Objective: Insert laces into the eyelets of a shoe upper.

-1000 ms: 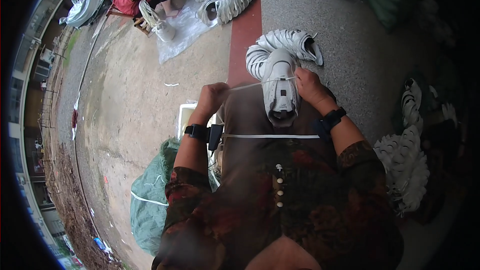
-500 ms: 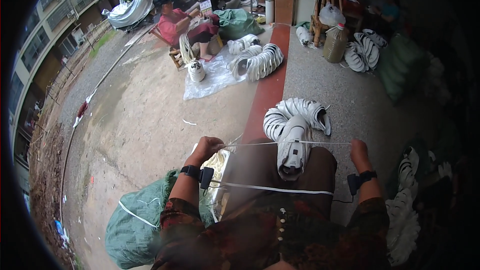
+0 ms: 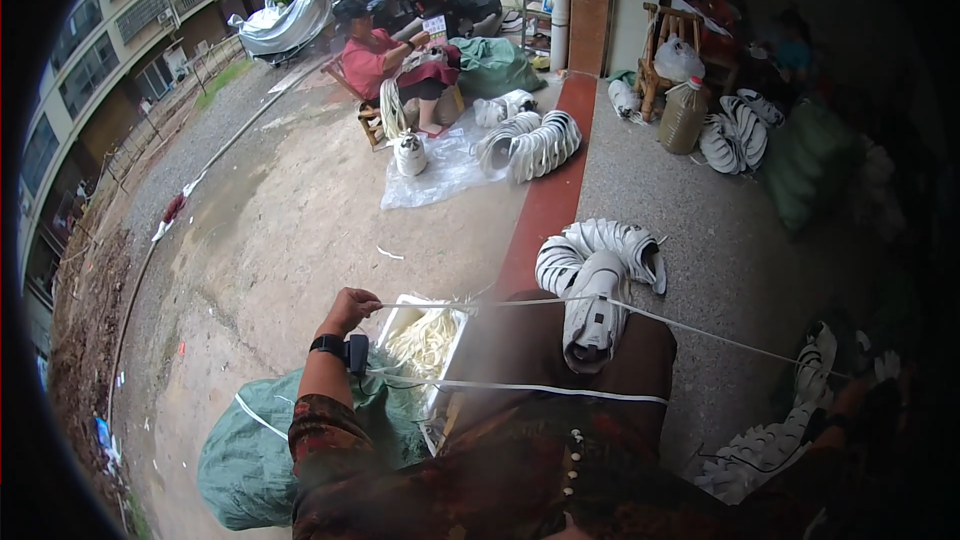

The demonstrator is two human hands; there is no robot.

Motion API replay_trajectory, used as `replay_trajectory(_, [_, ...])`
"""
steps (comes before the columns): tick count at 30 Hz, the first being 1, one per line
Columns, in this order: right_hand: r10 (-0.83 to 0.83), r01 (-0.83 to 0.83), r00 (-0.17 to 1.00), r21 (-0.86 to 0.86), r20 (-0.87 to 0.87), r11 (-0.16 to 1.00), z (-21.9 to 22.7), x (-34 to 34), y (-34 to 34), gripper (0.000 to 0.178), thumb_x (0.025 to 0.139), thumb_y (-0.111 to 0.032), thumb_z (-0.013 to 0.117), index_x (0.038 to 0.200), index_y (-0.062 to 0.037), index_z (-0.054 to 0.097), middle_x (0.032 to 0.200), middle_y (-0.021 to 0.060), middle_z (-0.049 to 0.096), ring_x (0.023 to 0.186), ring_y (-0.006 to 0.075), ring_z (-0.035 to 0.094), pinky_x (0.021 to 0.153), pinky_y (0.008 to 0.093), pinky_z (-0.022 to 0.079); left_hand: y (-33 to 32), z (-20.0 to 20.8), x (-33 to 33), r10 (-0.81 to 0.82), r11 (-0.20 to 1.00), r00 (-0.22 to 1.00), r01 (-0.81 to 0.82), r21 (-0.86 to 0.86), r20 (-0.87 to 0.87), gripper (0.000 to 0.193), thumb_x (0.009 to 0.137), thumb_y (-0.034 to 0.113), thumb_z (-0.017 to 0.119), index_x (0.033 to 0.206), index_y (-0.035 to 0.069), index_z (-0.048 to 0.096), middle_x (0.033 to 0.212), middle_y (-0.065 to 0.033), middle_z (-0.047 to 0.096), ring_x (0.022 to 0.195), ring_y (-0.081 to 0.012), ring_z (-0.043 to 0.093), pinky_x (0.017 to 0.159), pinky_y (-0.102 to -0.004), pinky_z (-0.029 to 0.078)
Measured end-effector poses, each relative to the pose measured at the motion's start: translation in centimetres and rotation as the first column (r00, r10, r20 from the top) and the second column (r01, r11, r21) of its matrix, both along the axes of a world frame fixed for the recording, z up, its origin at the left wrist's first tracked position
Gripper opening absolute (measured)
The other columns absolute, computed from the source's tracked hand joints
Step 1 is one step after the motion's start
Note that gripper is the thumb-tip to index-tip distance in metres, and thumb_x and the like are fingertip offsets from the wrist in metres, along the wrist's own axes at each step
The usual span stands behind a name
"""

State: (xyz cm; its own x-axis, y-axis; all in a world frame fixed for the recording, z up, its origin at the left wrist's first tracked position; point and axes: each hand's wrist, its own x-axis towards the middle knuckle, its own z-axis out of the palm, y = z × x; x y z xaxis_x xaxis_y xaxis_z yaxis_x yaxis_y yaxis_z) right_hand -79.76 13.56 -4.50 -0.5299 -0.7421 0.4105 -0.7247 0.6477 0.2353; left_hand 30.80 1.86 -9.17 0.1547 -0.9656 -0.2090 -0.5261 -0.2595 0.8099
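A white shoe upper (image 3: 597, 292) rests on my lap, its opening toward me. One long white shoelace (image 3: 500, 302) runs across it, threaded at the upper and drawn out to both sides. My left hand (image 3: 350, 310) pinches the lace's left end, beside a white box (image 3: 452, 365) of loose pale laces (image 3: 425, 342). Far out to the right, in shadow, my right hand (image 3: 855, 396) is closed on the other end, close to a pile of white uppers (image 3: 765, 445). Its fingers are dim. A white band (image 3: 545, 392) crosses my thighs.
Just beyond my knees lies a curved stack of white uppers (image 3: 610, 240). A green sack (image 3: 245, 455) sits at my left. Ahead, a seated person (image 3: 385, 65) works near a plastic sheet (image 3: 430, 185) and more stacked uppers (image 3: 545, 147). A large bottle (image 3: 682, 120) stands by a wooden chair (image 3: 655, 70).
Both hands have moved apart: the left outward to the left, the right far out to the right and lower. More lace now stretches right of the upper. The view has shifted slightly.
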Motion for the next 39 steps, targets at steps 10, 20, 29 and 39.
replay_trajectory(10, [0.271, -0.029, 0.438, -0.287, 0.857, 0.957, -10.4, 17.2, -10.1, 0.021, 0.089, -0.023, 0.045, 0.078, -0.0063, 0.051, 0.065, 0.0092, 0.05, 0.057, 0.0225, 0.052, 0.049, 0.0351, 0.038, 4.6, -1.5, 8.1, 0.21, 0.978, 0.973, -0.21, -0.006, 0.101, 0.01, 0.075, 0.009, 0.069, 0.077, -0.001, 0.069, 0.064, -0.0053, 0.064, 0.057, -0.0134, 0.056, 0.055, -0.0279, 0.044])
replay_trajectory(20, [0.164, -0.451, -0.411, -0.356, 0.897, 0.818, -4.0, 44.7, -16.6, 0.009, 0.083, -0.013, 0.055, 0.078, -0.0059, 0.058, 0.066, 0.0035, 0.059, 0.061, 0.0097, 0.055, 0.057, 0.0217, 0.043, 4.3, -3.9, 3.6, 0.212, 0.937, 0.513, -0.348, -0.025, 0.831, 0.025, 0.075, 0.028, 0.07, 0.075, 0.004, 0.067, 0.072, -0.0174, 0.065, 0.073, -0.0332, 0.065, 0.067, -0.0419, 0.05])
replay_trajectory(29, [0.269, -0.501, -0.227, -0.349, 0.936, 0.792, -6.2, 51.9, -20.3, 0.009, 0.08, -0.006, 0.061, 0.071, -0.0049, 0.059, 0.062, -0.0026, 0.053, 0.056, 0.0055, 0.048, 0.053, 0.02, 0.037, -1.1, -10.0, -6.0, 0.41, 0.894, 0.662, -0.155, 0.42, -0.628, 0.02, 0.086, 0.025, 0.064, 0.076, 0.01, 0.056, 0.057, 0.0012, 0.049, 0.047, -0.0095, 0.046, 0.046, -0.0232, 0.04])
replay_trajectory(39, [0.541, -0.021, -0.477, -0.624, 0.693, 0.781, -8.1, 53.9, -20.8, 0.009, 0.078, -0.001, 0.063, 0.071, -0.0018, 0.058, 0.071, -0.0017, 0.059, 0.063, 0.0045, 0.05, 0.057, 0.0197, 0.04, -7.3, 0.0, -30.8, -0.438, 0.845, 0.685, 0.535, -0.006, -0.582, 0.013, 0.082, 0.013, 0.063, 0.077, 0.001, 0.065, 0.071, -0.002, 0.061, 0.064, -0.0083, 0.053, 0.063, -0.0239, 0.044])
